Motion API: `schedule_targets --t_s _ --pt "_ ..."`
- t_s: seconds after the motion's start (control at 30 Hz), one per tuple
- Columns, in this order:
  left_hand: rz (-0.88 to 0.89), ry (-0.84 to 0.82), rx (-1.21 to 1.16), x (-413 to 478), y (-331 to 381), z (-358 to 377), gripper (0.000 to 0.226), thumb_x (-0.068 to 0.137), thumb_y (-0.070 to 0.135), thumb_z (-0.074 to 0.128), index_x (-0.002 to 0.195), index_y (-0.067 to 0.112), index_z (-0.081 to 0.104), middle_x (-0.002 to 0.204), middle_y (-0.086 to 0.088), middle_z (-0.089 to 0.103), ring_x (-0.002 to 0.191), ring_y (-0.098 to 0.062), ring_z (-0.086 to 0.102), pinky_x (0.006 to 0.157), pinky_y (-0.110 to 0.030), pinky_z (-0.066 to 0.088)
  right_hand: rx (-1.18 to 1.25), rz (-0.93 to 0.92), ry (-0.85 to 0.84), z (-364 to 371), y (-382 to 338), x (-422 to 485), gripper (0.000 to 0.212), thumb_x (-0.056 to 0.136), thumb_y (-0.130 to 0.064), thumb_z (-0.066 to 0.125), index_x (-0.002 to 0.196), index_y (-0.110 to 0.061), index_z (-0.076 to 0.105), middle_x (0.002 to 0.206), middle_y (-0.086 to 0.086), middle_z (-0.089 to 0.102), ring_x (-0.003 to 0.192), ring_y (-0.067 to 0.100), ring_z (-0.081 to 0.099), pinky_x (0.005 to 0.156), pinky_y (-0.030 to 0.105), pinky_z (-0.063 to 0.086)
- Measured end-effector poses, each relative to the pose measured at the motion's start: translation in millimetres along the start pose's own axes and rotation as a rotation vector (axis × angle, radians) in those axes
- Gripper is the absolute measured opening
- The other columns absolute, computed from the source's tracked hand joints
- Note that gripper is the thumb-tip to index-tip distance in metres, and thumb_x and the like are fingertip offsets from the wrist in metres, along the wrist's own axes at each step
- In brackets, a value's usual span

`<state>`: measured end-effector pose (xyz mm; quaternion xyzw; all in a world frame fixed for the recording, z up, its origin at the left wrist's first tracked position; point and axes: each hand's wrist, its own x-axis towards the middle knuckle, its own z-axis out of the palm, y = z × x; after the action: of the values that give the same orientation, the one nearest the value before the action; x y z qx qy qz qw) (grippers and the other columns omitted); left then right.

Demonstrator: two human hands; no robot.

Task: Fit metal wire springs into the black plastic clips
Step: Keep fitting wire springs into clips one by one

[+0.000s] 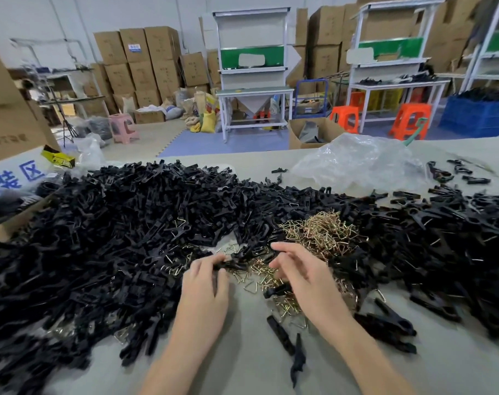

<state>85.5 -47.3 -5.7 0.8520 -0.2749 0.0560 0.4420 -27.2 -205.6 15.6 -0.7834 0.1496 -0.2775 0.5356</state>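
A huge heap of black plastic clips [122, 223] covers the grey table [242, 366] from left to right. Brass-coloured wire springs [319, 232] lie piled in the middle, with more scattered under my hands. My left hand [204, 283] pinches a black clip [232, 264] at its fingertips, just above the loose springs. My right hand [302, 272] hovers beside it with fingers loosely curled over the springs; whether it holds a spring is hidden. Another black clip [276, 290] lies under my right palm.
A crumpled clear plastic bag [356, 161] sits at the table's far side. Cardboard boxes [11, 121] stand at the left edge. A few loose clips [282, 334] lie near the front. Workbenches, orange stools and stacked cartons fill the room behind.
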Motion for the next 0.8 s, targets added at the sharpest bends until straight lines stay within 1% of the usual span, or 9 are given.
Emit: schedule_targets --t_s 0.07,0.17,0.27,0.4,0.5,0.57,0.67,0.73,0.8 --pt "0.003 0.052 0.14 6 -6 2 0.032 0.101 0.022 0.05 0.133 0.022 0.056 0.138 0.005 0.045 0.13 -0.016 0.036 0.107 -0.025 0.027 -0.137 -0.023 -0.052 4 4 -1 0.028 0.105 -0.028 0.053 0.114 -0.054 0.061 0.095 -0.025 0.071 0.081 0.016 0.069 0.08 0.034 0.058" --pt "-0.055 0.143 0.262 21 -13 3 0.037 0.101 0.017 0.05 0.138 0.012 0.053 0.148 -0.014 0.038 0.134 -0.029 0.034 0.11 -0.035 0.029 -0.065 0.009 -0.016 1 10 1 0.029 0.105 -0.023 0.051 0.112 -0.049 0.064 0.093 -0.019 0.072 0.083 0.013 0.07 0.082 0.04 0.059" --pt "-0.053 0.15 0.536 43 -23 -1 0.04 0.104 0.02 0.037 0.141 0.006 0.047 0.154 -0.016 0.033 0.136 -0.034 0.033 0.104 -0.036 0.032 -0.012 0.034 0.0 0 14 3 0.032 0.106 -0.019 0.05 0.11 -0.046 0.065 0.093 -0.015 0.073 0.086 0.007 0.07 0.083 0.038 0.059" --pt "-0.089 0.201 0.694 86 -27 -18 0.043 0.1 0.018 0.05 0.141 0.005 0.049 0.147 -0.027 0.04 0.121 -0.047 0.045 0.093 -0.05 0.044 0.003 0.034 -0.008 1 18 4 0.034 0.106 -0.02 0.05 0.109 -0.05 0.066 0.092 -0.013 0.073 0.083 0.009 0.07 0.081 0.042 0.059" --pt "-0.026 0.123 0.914 116 -30 -30 0.049 0.097 0.027 0.053 0.144 0.014 0.047 0.15 -0.02 0.039 0.126 -0.042 0.042 0.098 -0.052 0.039 0.023 0.036 -0.002 2 21 6 0.036 0.106 -0.021 0.049 0.108 -0.053 0.065 0.091 -0.012 0.072 0.078 0.014 0.07 0.077 0.051 0.059" --pt "0.108 0.031 1.076 135 -26 -33 0.059 0.093 0.03 0.055 0.149 0.021 0.039 0.156 -0.015 0.033 0.139 -0.038 0.033 0.11 -0.053 0.027 0.036 0.037 0.0 3 22 7 0.036 0.106 -0.022 0.049 0.108 -0.053 0.066 0.09 -0.012 0.072 0.077 0.017 0.07 0.075 0.054 0.059" --pt "0.24 -0.203 1.104 153 -17 -20 0.069 0.096 0.033 0.049 0.158 0.025 0.018 0.164 -0.013 0.017 0.15 -0.036 0.015 0.12 -0.055 0.009 0.048 0.045 -0.002 4 24 7 0.036 0.106 -0.022 0.048 0.107 -0.053 0.066 0.087 -0.012 0.072 0.076 0.022 0.069 0.073 0.056 0.057" --pt "0.197 -0.35 1.138 155 -8 -7 0.069 0.098 0.03 0.048 0.157 0.022 0.014 0.16 -0.016 0.019 0.146 -0.039 0.021 0.119 -0.053 0.018 0.054 0.049 -0.003 4 24 8 0.036 0.106 -0.022 0.048 0.106 -0.053 0.066 0.088 -0.011 0.072 0.076 0.022 0.069 0.072 0.056 0.058" --pt "0.201 -0.369 1.183 153 -1 -2 0.063 0.097 0.027 0.051 0.152 0.02 0.022 0.15 -0.017 0.03 0.135 -0.04 0.035 0.112 -0.049 0.029 0.059 0.052 -0.004 4 25 8 0.036 0.106 -0.022 0.048 0.106 -0.053 0.067 0.088 -0.011 0.072 0.076 0.018 0.07 0.072 0.056 0.058"
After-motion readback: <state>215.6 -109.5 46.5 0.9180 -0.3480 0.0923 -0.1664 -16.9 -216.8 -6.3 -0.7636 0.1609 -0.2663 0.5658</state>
